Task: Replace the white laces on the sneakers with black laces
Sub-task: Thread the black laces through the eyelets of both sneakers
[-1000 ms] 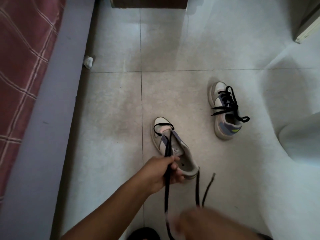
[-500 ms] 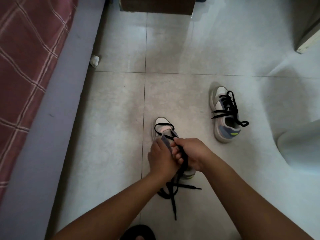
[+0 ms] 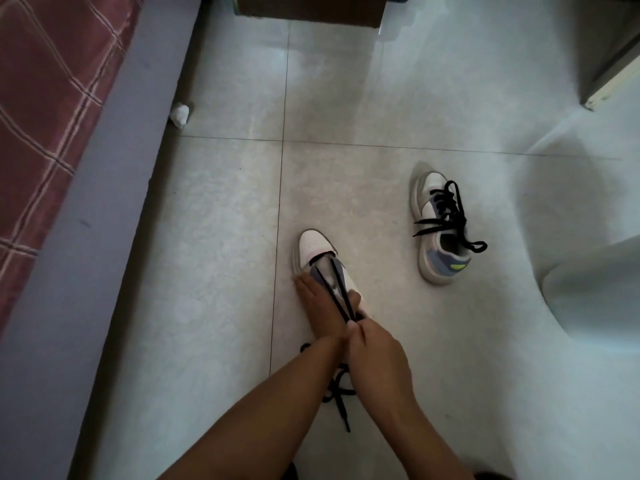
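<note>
A white and blue sneaker (image 3: 313, 245) lies on the floor tiles in front of me, toe pointing away. A black lace (image 3: 337, 287) runs from its front eyelets back in two taut strands. My left hand (image 3: 320, 306) lies over the shoe's left side and tongue, fingers stretched forward. My right hand (image 3: 372, 348) pinches both lace strands just behind the shoe's opening. The lace's loose ends lie tangled on the floor under my forearms. A second sneaker (image 3: 440, 230) with black laces threaded and untied sits to the right.
A bed with a red checked cover (image 3: 45, 98) and a grey side panel runs along the left. A crumpled white scrap (image 3: 180, 114) lies by the bed. A brown box (image 3: 311, 8) stands at the top, a white rounded object (image 3: 595, 292) at the right.
My right hand came up from the bottom edge, took the lace and pulled both strands back taut. My left hand let go of the lace and moved onto the shoe.
</note>
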A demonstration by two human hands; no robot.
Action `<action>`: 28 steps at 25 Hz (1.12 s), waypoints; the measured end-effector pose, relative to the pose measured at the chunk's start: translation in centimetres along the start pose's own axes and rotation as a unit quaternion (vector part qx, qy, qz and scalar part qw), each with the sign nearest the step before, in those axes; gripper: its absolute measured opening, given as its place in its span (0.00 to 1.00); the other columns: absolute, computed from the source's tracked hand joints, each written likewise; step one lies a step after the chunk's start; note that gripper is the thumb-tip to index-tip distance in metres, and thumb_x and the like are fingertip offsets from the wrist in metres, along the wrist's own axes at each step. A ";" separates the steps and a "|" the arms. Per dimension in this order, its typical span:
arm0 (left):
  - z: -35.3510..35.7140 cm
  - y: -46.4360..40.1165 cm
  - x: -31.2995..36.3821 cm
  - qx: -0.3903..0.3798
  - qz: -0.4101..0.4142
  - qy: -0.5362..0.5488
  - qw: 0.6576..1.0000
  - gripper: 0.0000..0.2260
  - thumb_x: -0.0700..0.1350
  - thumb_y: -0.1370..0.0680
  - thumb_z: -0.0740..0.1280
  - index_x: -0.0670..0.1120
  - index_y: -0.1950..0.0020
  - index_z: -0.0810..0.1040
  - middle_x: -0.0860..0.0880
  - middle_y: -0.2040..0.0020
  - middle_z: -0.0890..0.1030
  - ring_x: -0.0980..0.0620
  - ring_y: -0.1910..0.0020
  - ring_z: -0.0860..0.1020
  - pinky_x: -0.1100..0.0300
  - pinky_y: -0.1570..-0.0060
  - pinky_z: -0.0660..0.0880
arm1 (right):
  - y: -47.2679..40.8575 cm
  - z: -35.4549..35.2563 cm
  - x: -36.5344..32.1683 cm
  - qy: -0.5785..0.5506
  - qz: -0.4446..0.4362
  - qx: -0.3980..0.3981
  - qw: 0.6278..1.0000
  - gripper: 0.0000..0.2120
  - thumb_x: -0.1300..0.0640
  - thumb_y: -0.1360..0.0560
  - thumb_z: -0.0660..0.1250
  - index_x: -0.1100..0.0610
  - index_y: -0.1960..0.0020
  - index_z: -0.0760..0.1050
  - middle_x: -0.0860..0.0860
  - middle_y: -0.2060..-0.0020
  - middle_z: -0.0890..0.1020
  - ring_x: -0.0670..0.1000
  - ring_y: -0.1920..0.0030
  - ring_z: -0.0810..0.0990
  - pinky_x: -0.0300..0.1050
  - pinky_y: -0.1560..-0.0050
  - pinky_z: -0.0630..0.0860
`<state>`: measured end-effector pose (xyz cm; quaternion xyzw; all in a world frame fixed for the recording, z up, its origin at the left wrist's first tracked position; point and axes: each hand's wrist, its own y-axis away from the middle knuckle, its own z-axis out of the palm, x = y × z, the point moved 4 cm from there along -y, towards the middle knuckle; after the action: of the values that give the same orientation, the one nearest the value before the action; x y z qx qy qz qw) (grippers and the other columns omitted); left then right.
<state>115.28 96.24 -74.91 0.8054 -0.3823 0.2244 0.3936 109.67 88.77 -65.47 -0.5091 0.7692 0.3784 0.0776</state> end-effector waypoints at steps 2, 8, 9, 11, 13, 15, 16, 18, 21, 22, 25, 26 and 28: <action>0.0 0.6 0.4 -0.003 -0.015 0.042 0.999 0.36 0.45 0.23 0.67 0.39 0.24 0.49 0.42 0.23 0.49 0.45 0.24 0.50 0.57 0.26 0.47 | 0.4 -0.2 0.2 0.010 -0.013 -0.012 1.000 0.15 0.49 0.18 0.52 0.55 0.55 0.73 0.50 0.60 0.79 0.49 0.59 0.77 0.43 0.59 0.70; -1.3 1.4 0.1 -0.070 0.043 0.072 0.994 0.31 0.40 0.25 0.67 0.33 0.28 0.54 0.36 0.28 0.57 0.39 0.28 0.57 0.53 0.28 0.54 | -4.6 -1.8 0.7 0.093 -0.060 -0.022 0.994 0.16 0.46 0.20 0.55 0.56 0.53 0.75 0.55 0.55 0.81 0.53 0.56 0.76 0.42 0.60 0.65; -1.5 1.9 -0.7 -0.085 0.049 0.062 0.993 0.32 0.39 0.26 0.68 0.33 0.29 0.56 0.35 0.30 0.59 0.39 0.29 0.59 0.49 0.29 0.57 | -6.3 -2.3 0.6 0.077 -0.074 0.011 0.994 0.14 0.48 0.20 0.58 0.58 0.50 0.75 0.55 0.54 0.81 0.54 0.54 0.77 0.41 0.59 0.64; -1.9 2.7 -2.3 -0.111 0.048 0.050 0.991 0.35 0.41 0.29 0.71 0.35 0.29 0.56 0.36 0.30 0.60 0.39 0.29 0.60 0.46 0.31 0.61 | -9.5 -2.1 -0.1 0.043 -0.114 0.032 0.992 0.11 0.53 0.22 0.63 0.60 0.46 0.75 0.55 0.51 0.80 0.54 0.51 0.77 0.41 0.57 0.66; -2.2 2.9 -3.1 -0.129 0.054 0.031 0.990 0.36 0.42 0.29 0.71 0.37 0.28 0.56 0.37 0.30 0.60 0.40 0.29 0.60 0.46 0.31 0.62 | -11.5 0.1 -0.8 0.046 -0.149 -0.021 0.988 0.10 0.55 0.24 0.67 0.60 0.47 0.75 0.56 0.51 0.80 0.54 0.50 0.77 0.43 0.54 0.69; -2.4 2.8 -3.0 -0.133 0.069 0.033 0.988 0.35 0.41 0.30 0.71 0.38 0.28 0.57 0.38 0.31 0.62 0.41 0.30 0.62 0.46 0.32 0.63 | -12.2 2.1 -1.1 0.061 -0.163 -0.049 0.984 0.09 0.55 0.25 0.68 0.61 0.51 0.75 0.57 0.52 0.78 0.56 0.51 0.77 0.46 0.53 0.71; -2.4 2.9 -2.9 -0.134 0.074 0.034 0.988 0.35 0.41 0.30 0.71 0.38 0.28 0.56 0.39 0.30 0.61 0.41 0.29 0.61 0.47 0.31 0.62 | -12.3 2.6 -1.1 0.067 -0.166 -0.037 0.983 0.09 0.55 0.25 0.67 0.61 0.52 0.74 0.57 0.53 0.78 0.56 0.52 0.76 0.48 0.53 0.71; -2.3 2.9 -3.0 -0.147 0.072 0.024 0.986 0.39 0.42 0.28 0.71 0.38 0.25 0.51 0.40 0.25 0.55 0.42 0.25 0.54 0.48 0.28 0.58 | -12.5 2.9 -1.0 0.110 -0.188 0.009 0.976 0.09 0.56 0.23 0.65 0.63 0.53 0.75 0.58 0.52 0.77 0.57 0.51 0.75 0.51 0.53 0.72; -2.2 2.6 -3.4 -0.146 0.051 0.035 0.987 0.39 0.42 0.29 0.71 0.37 0.26 0.52 0.37 0.26 0.56 0.40 0.26 0.56 0.46 0.30 0.60 | -12.7 3.1 -0.6 0.116 -0.214 0.035 0.969 0.09 0.58 0.22 0.64 0.63 0.50 0.80 0.59 0.51 0.75 0.56 0.48 0.72 0.49 0.49 0.70; -2.3 2.5 -3.5 -0.144 0.042 0.036 0.988 0.40 0.43 0.29 0.71 0.38 0.25 0.51 0.38 0.25 0.54 0.41 0.26 0.55 0.47 0.29 0.60 | -12.8 3.2 -0.2 0.051 -0.195 0.002 0.980 0.09 0.58 0.22 0.64 0.63 0.49 0.80 0.60 0.51 0.76 0.54 0.48 0.72 0.44 0.47 0.70; -2.2 2.3 -3.9 -0.150 0.025 0.030 0.988 0.42 0.45 0.28 0.71 0.41 0.24 0.48 0.41 0.24 0.52 0.44 0.25 0.54 0.47 0.29 0.60 | -12.5 3.7 1.1 -0.240 -0.043 -0.147 0.959 0.08 0.58 0.21 0.63 0.61 0.50 0.79 0.58 0.56 0.80 0.52 0.52 0.75 0.37 0.53 0.72; -2.2 2.2 -4.0 -0.152 0.025 0.029 0.988 0.41 0.45 0.28 0.71 0.41 0.24 0.48 0.41 0.25 0.54 0.44 0.26 0.56 0.47 0.30 0.61 | -12.6 3.6 1.5 -0.273 -0.018 -0.128 0.953 0.06 0.58 0.22 0.64 0.60 0.51 0.78 0.55 0.58 0.79 0.51 0.54 0.75 0.37 0.56 0.72; -2.1 2.2 -4.0 -0.153 0.025 0.027 0.988 0.41 0.45 0.28 0.71 0.41 0.24 0.48 0.41 0.25 0.54 0.44 0.26 0.55 0.47 0.29 0.61 | -12.8 3.3 2.0 -0.226 -0.027 -0.033 0.973 0.06 0.57 0.25 0.68 0.58 0.50 0.73 0.52 0.61 0.75 0.50 0.58 0.74 0.37 0.60 0.71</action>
<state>110.96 98.85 -75.33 0.7192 -0.4216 0.1948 0.5167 118.64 87.04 -75.23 -0.4331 0.7050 0.5068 0.2421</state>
